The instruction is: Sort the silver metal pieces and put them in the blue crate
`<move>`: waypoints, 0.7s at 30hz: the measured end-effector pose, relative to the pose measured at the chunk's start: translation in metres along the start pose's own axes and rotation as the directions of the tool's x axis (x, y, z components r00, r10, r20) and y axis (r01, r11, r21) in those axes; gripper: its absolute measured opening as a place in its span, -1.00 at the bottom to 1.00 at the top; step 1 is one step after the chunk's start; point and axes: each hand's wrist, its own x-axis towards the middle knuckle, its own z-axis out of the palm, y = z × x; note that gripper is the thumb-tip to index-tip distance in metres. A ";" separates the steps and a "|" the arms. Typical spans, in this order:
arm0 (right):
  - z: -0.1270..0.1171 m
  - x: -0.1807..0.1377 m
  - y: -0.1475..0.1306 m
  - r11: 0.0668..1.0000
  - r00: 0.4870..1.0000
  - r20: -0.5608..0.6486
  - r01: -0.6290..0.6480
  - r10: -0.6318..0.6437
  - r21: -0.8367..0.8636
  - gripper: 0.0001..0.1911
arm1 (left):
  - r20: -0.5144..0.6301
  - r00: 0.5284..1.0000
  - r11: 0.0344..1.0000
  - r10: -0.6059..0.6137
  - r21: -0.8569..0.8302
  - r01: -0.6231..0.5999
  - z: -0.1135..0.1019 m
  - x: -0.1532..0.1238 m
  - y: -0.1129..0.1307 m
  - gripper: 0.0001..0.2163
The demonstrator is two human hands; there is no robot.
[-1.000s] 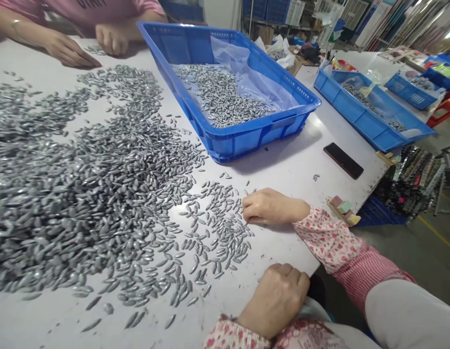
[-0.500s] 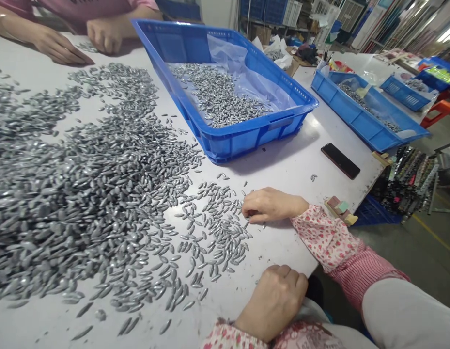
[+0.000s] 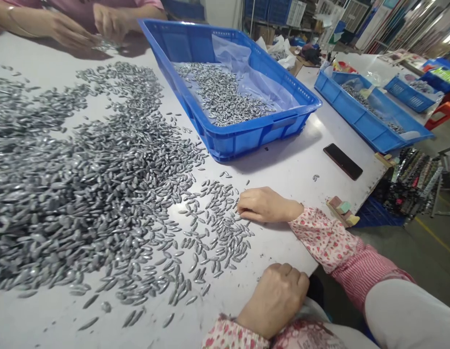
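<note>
Many small grey, glossy, pointed oval pieces (image 3: 112, 169) lie heaped over the white table. At the right edge of a thinner scatter of pieces (image 3: 228, 228), my right hand (image 3: 264, 204) rests low on the tabletop. Its fingers are curled together and touch the scatter; whatever they hold is hidden. Nearer to me, my left hand (image 3: 277, 300) lies as a loose fist at the table's front edge, back up, apart from the pieces. Both wrists wear strawberry-print sleeves (image 3: 322, 237).
Beyond the heap stands a blue crate (image 3: 254, 140) lined with plastic, with similar pieces inside. A phone (image 3: 343, 161) and small coloured blocks (image 3: 343, 208) lie to the right. Another blue crate (image 3: 370, 114) is farther back. Across the table, a co-worker's hands (image 3: 72, 31) hold some pieces.
My right hand has shifted slightly left, against the scattered pieces. My left hand stays put. The co-worker's hands have risen from the table with pieces between them.
</note>
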 end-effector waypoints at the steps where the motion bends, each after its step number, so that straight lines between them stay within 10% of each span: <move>1: -0.001 -0.001 0.001 1.000 1.000 -0.003 -0.012 0.012 0.004 -0.85 | 0.000 1.000 1.000 0.002 0.000 -0.002 0.000 0.000 0.000 -0.89; 21: 0.012 0.007 0.000 0.998 0.986 -0.157 -0.060 0.062 0.017 -0.84 | 0.000 1.000 1.000 -0.005 0.010 0.005 0.000 0.000 0.002 -0.90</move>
